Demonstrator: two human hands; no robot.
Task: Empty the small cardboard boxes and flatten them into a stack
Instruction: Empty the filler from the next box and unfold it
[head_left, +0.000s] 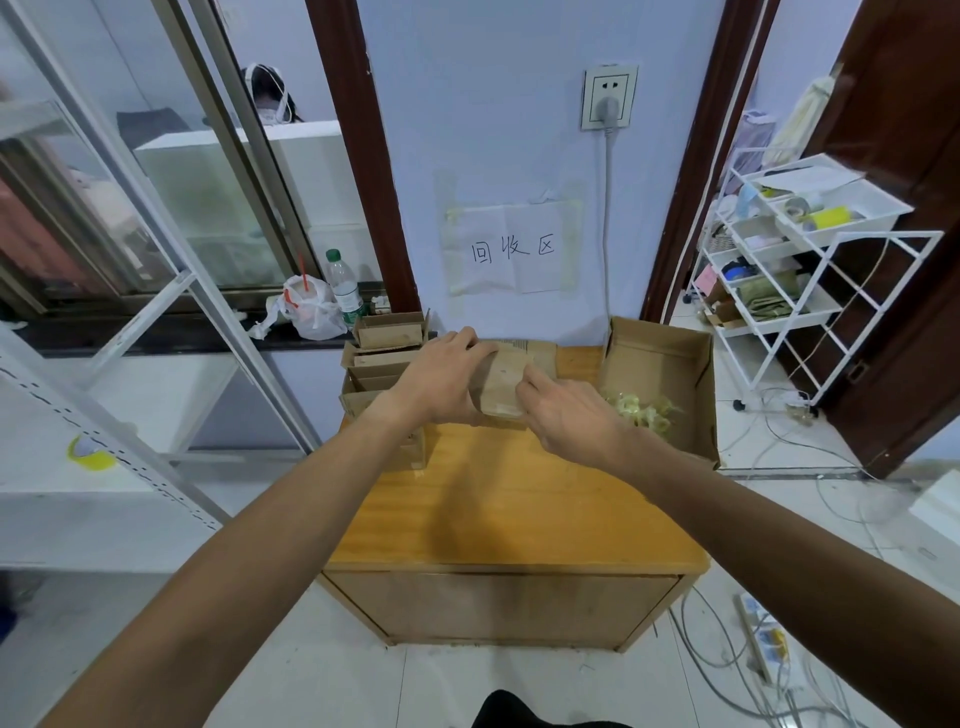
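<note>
Above the table (509, 499), a sheet (511, 249) taped to the wall reads 回收区. Over the table's far edge both arms reach forward. The left hand (441, 379) curls its fingers round a small cardboard box (501, 374), and the right hand (566, 415) pinches the box's right side. More small boxes (387, 338) crowd the table's left edge.

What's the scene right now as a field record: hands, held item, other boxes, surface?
left hand: grips the small cardboard box from its left side
right hand: holds the same box at its right edge
held box: above the wooden cabinet top, near the wall
box pile: small boxes stacked at the cabinet's left edge
large open box: at right, pale yellow loose items inside
flattened stack: cannot tell
</note>
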